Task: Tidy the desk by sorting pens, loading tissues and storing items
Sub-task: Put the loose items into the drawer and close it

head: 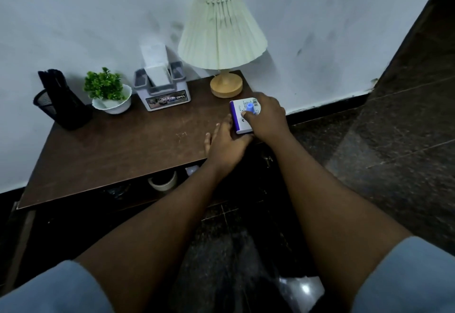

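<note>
Head view: just before the lamp, right hand grips the box, left hand lies flat-fingered alongside; best lift it level.

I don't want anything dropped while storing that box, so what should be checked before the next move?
1. Grip: the right hand holds the white and purple box: ok.
2. Loose part: the blue piece is pinned on the box by that hand: ok.
3. Support: the left hand lies flat on the desk beside the box: ok.
4. Loading: tissues stand in the tissue holder: ok.
5. Sorting: pens sit in the black mesh holder: ok.
6. Room under the desk: cannot tell; it is dark, and a white cup shows there.
</note>
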A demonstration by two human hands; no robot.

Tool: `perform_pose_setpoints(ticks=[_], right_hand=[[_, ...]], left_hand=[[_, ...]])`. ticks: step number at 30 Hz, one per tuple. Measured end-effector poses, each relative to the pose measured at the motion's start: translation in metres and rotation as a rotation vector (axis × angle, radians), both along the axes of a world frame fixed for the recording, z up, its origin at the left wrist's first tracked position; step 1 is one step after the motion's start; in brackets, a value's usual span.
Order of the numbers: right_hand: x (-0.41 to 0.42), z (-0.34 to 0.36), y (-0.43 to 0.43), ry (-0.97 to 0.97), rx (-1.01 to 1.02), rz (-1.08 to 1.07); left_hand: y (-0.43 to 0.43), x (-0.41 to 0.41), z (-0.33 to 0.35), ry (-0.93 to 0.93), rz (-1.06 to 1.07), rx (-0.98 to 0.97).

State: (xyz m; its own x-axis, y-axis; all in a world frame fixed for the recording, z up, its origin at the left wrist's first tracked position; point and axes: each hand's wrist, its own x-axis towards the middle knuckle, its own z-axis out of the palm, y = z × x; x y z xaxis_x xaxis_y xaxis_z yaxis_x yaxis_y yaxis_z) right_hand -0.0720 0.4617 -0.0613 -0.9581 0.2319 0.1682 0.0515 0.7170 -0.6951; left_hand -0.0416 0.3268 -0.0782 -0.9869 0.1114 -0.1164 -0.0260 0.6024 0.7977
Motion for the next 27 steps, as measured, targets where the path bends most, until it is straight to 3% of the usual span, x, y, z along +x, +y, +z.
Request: perform_pose_setpoints(ticks=[3,8,12,15,19,23,27], right_hand=[[0.002,-0.002,0.001,-0.023,0.002,0.005],[0.015,0.004,-0.002,-0.049,0.012,-0.010],[0.031,0.010,-0.010,-0.064,-0.103,-0.028],[0.047,0.012,-0.024,-0.095,-0.254,-0.055],[0.068,0.009,-0.045,-0.123,-0.350,-0.024],[0.093,0.004,-0.054,-0.093,-0.388,0.031],[0.109,-0.007,-0.047,-0.153,-0.511,0.118]], left_hand=[[0.003,-0.002,0.000,-0.028,0.018,0.083],[0.003,0.018,0.010,-0.096,0.124,0.386],[0.002,0.036,0.016,-0.049,0.286,0.312],[-0.008,0.047,0.014,-0.071,0.497,0.439],[-0.025,0.064,0.006,-0.235,0.645,0.783],[-0.050,0.083,0.004,-0.318,0.604,0.966],[-0.078,0.105,-0.014,-0.362,0.548,0.943]])
